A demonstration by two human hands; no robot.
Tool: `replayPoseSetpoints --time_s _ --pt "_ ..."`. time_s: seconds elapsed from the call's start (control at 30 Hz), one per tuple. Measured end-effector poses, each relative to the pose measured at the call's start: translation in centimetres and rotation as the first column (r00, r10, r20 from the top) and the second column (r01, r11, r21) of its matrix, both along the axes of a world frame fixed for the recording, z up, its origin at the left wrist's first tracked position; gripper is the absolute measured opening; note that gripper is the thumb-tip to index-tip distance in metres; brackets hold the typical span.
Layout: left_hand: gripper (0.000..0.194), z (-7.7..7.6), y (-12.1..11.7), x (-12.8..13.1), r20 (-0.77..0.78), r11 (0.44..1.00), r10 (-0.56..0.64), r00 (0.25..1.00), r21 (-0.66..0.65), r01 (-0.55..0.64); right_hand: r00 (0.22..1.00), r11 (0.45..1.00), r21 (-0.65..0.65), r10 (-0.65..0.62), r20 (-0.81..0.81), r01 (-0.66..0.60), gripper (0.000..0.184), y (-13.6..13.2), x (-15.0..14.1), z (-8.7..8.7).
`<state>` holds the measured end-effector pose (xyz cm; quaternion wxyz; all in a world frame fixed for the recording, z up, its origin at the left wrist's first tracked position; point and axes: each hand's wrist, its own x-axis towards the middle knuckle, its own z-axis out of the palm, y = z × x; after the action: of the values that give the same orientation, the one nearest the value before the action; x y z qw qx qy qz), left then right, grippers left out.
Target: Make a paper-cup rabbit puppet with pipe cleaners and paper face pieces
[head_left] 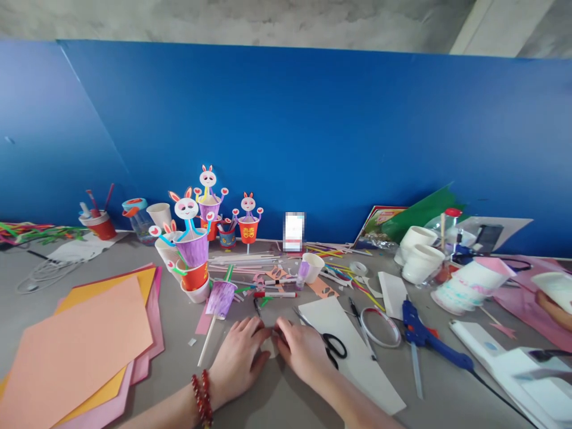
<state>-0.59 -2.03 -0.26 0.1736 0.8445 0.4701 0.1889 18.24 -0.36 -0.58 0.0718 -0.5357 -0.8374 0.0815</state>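
My left hand (239, 351), with a red bead bracelet (203, 396) on its wrist, meets my right hand (300, 347) at the front middle of the table. The fingers of both are bent and closed on a small white paper piece (270, 345) lying between them; its far part is hidden by fingertips. Black-handled scissors (335, 347) lie by my right hand on a white sheet (357, 363). Left of my left hand, a purple-coloured paper cup (221, 298) lies with a white stick (207, 342) coming out of it. A red marker (274, 295) rests beyond the hands.
Rabbit-faced cup figures (192, 247) stand at the back left. Stacked coloured paper (89, 345) covers the left side. On the right are a blue glue gun (429, 339), a tape roll (379, 326), white cups (422, 262) and a white power strip (504, 369). Another person's hand (554, 310) holds a cup.
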Motion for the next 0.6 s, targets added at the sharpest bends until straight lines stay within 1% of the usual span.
replayPoseSetpoints --time_s 0.1,0.2,0.3,0.4,0.5,0.57,0.6 --pt "0.034 -0.1 0.1 0.1 0.020 1.000 0.013 1.000 0.001 -0.013 1.000 1.000 -0.004 -0.003 -0.001 0.003 0.013 0.0 0.1 -0.1" --pt "0.033 -0.3 0.3 0.3 0.034 1.000 0.025 0.999 0.014 -0.025 1.000 1.000 -0.011 -0.001 -0.021 0.000 0.013 0.0 0.2 -0.5" --pt "0.031 -0.6 0.4 0.5 0.037 0.999 0.035 0.999 0.033 -0.037 0.997 1.000 -0.009 0.003 -0.074 -0.004 0.013 0.1 0.4 -1.0" --pt "0.030 -0.4 0.4 0.5 0.047 0.998 0.033 0.998 0.044 -0.035 0.992 1.000 0.006 0.010 -0.128 -0.009 0.013 -0.1 0.5 -1.0" --pt "0.028 0.6 0.1 0.1 0.094 0.998 0.020 0.995 0.052 -0.025 0.980 0.999 0.028 0.030 -0.197 -0.025 0.014 -0.1 0.9 -0.6" --pt "0.024 1.9 0.2 -0.5 0.116 0.999 -0.008 0.993 0.048 0.003 0.966 0.999 0.040 0.031 -0.258 -0.021 0.016 0.2 1.3 -0.3" --pt "0.022 2.7 0.5 -0.9 0.126 0.998 -0.044 0.991 0.043 0.039 0.958 0.999 0.045 0.027 -0.287 -0.015 0.018 0.3 1.5 -0.2"
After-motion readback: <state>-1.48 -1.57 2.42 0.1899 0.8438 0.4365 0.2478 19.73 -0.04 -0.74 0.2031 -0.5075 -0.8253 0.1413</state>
